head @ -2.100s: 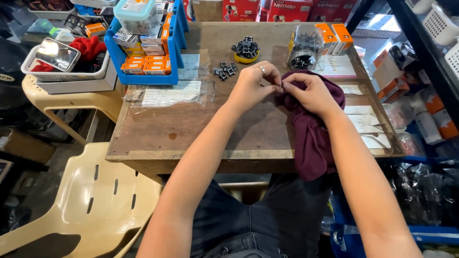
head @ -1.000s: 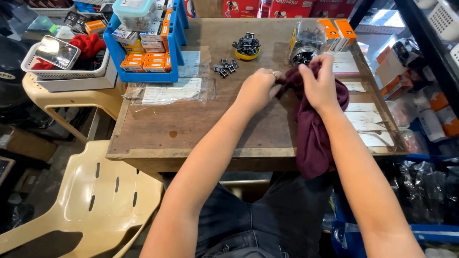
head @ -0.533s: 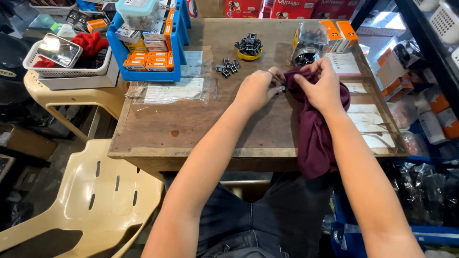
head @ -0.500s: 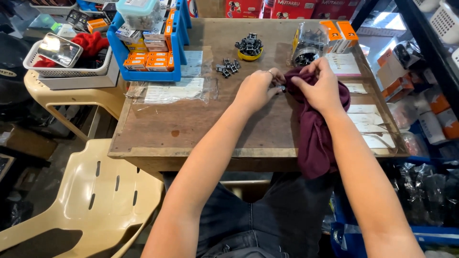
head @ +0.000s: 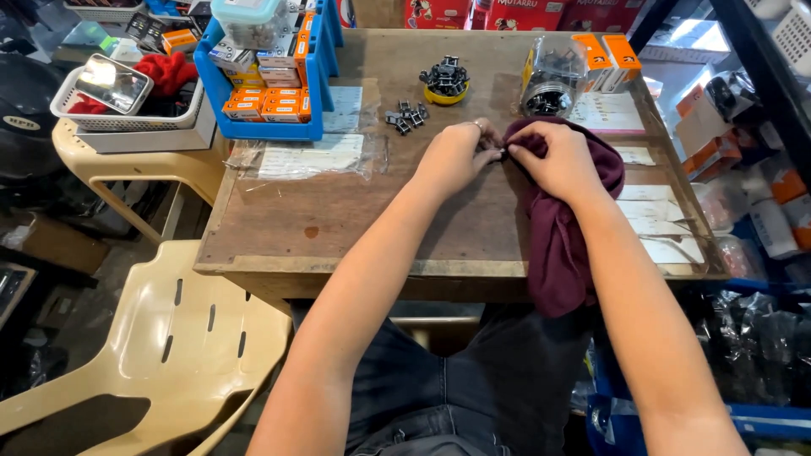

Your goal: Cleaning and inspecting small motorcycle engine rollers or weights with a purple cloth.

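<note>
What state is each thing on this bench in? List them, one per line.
Left hand: fingers pinched on a small part, too small to tell.
Right hand: gripping the maroon cloth, which drapes over the table edge.
Yellow dish: heaped with dark metal parts.
Loose metal parts: scattered on the wooden table.
Blue bin: packed with orange boxes.

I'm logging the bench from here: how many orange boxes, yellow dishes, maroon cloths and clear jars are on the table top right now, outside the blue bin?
Orange boxes: 2
Yellow dish of dark metal parts: 1
Maroon cloth, under the right hand: 1
Clear jar: 1
Total: 5
</note>
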